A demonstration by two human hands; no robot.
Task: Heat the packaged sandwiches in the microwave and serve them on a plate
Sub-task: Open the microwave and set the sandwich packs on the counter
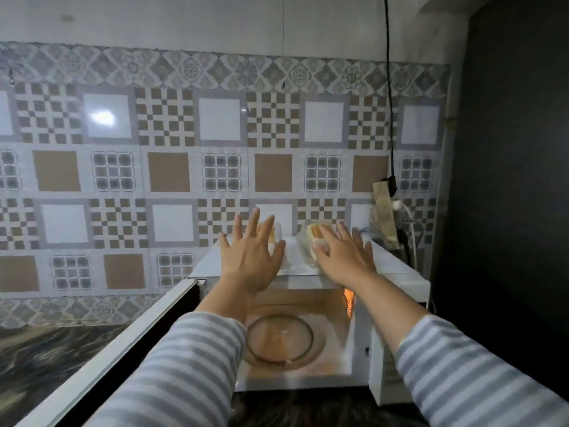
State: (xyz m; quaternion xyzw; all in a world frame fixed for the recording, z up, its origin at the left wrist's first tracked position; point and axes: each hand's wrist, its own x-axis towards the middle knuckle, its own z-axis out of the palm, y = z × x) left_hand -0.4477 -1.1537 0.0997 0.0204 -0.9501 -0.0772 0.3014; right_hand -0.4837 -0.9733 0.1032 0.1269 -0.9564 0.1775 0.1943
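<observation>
On top of the white microwave [397, 269] stand 2 packaged sandwiches, near the tiled wall [172, 167]. The left sandwich [272, 234] sits in a clear pack and is mostly hidden behind the left hand [251, 257]. The right sandwich [311, 241] is wrapped in clear film, and its yellow filling shows at the front.

Both hands reach forward over the microwave, palms away from the camera. The left hand has its fingers spread wide, and it holds nothing; it is in front of the left sandwich, and I cannot tell if it touches the pack. The right hand [345, 257] also has its fingers open and spread, and it holds nothing. Its index finger lies against the side of the right sandwich, or just beside it. Both arms wear sleeves [184, 365] with grey and white stripes.

The microwave door [101, 359] is swung open to the left. Inside, the cavity is lit with warm light, and the round glass turntable [281, 337] lies bare on the floor of the cavity. The microwave stands on a dark marbled counter [37, 359]. At the right, a black cable [389, 103] hangs down the wall to a plug.
</observation>
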